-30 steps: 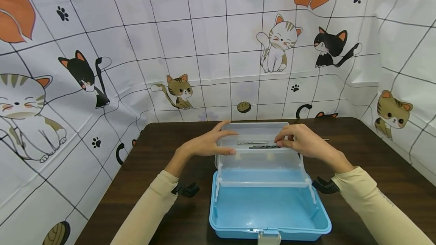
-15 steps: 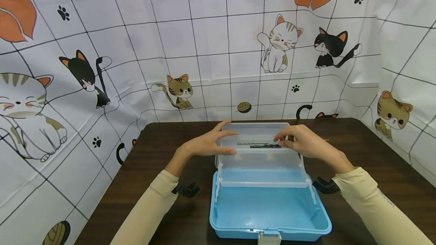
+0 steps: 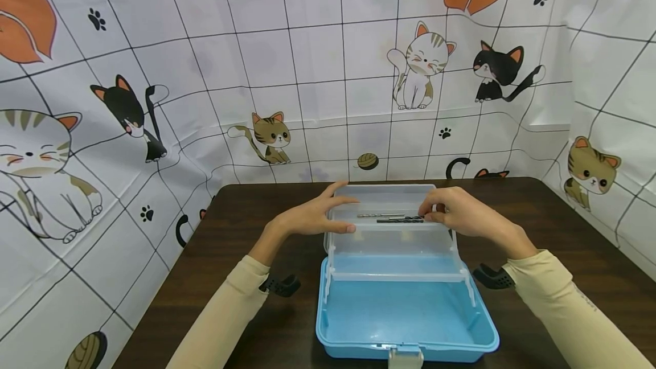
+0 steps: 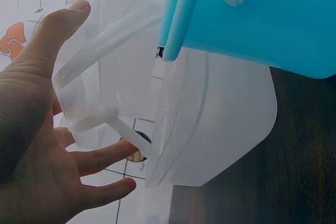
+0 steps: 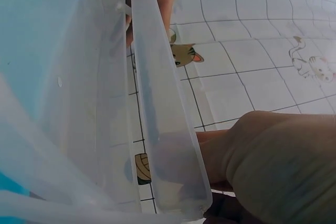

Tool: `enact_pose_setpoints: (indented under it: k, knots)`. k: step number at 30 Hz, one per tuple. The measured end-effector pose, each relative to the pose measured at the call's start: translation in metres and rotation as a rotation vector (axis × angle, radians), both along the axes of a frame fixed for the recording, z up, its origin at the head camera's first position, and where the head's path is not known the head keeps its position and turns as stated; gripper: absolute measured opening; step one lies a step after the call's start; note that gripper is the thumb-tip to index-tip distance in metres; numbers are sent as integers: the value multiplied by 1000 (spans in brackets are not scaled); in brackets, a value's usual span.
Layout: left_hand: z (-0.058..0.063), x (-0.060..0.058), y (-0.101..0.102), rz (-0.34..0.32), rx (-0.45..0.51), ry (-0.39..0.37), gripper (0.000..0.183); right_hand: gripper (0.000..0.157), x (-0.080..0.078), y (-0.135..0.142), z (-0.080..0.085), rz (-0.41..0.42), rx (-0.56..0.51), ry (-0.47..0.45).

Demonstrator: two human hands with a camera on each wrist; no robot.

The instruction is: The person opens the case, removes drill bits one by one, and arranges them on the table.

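Near the back of the table, my left hand (image 3: 312,215) grips the left end of a clear plastic tray (image 3: 394,231), thumb over its front wall and fingers over the far side. The tray is raised on hinged arms above a light blue toolbox (image 3: 405,352). In the tray lie a silvery drill bit (image 3: 380,215) and dark drill bits (image 3: 394,220), side by side. At the tray's right end, my right hand (image 3: 463,215) has curled fingers, its thumb and fingertips pinching at the end of a dark drill bit. In the right wrist view the hand (image 5: 215,156) partly hides behind the tray.
Below the upper tray is a second clear tray (image 3: 394,278). A clear lid (image 3: 389,189) stands open behind, and a white latch (image 3: 405,359) hangs at the toolbox's front. Brown wooden table (image 3: 246,232) extends to both sides; a cat-print sheet (image 3: 318,84) covers the walls.
My right hand has shifted slightly right, showing more of the dark drill bits' end. A thin tip seen right of that hand earlier is no longer visible. My left hand stays put.
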State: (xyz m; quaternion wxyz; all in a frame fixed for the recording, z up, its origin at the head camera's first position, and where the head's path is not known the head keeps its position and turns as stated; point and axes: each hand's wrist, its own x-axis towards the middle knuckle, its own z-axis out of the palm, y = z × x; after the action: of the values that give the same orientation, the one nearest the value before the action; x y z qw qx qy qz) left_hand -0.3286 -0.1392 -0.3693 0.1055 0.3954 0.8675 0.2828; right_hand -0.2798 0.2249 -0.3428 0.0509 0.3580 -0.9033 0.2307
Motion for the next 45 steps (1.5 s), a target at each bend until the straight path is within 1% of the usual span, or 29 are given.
enact_pose_setpoints:
  k: [10,15,22,29,37,45]
  knots:
    - [-1,0,-1,2,1,-2,75,21,-1,-2,-4,-27,-13,-2]
    - [1,1,-1,-5,5,3,75,20,-1,-1,-3,-34,-39,39]
    - [2,2,0,-11,7,0,75,19,-2,3,-1,-74,-91,108]
    - [0,0,0,-2,2,-5,75,16,-3,8,1,-110,-115,131]
    - [-1,0,0,-3,10,-4,74,16,-8,22,-2,-212,-131,155]
    - [-2,-1,-1,-1,6,0,74,12,-21,42,-12,-290,-161,209]
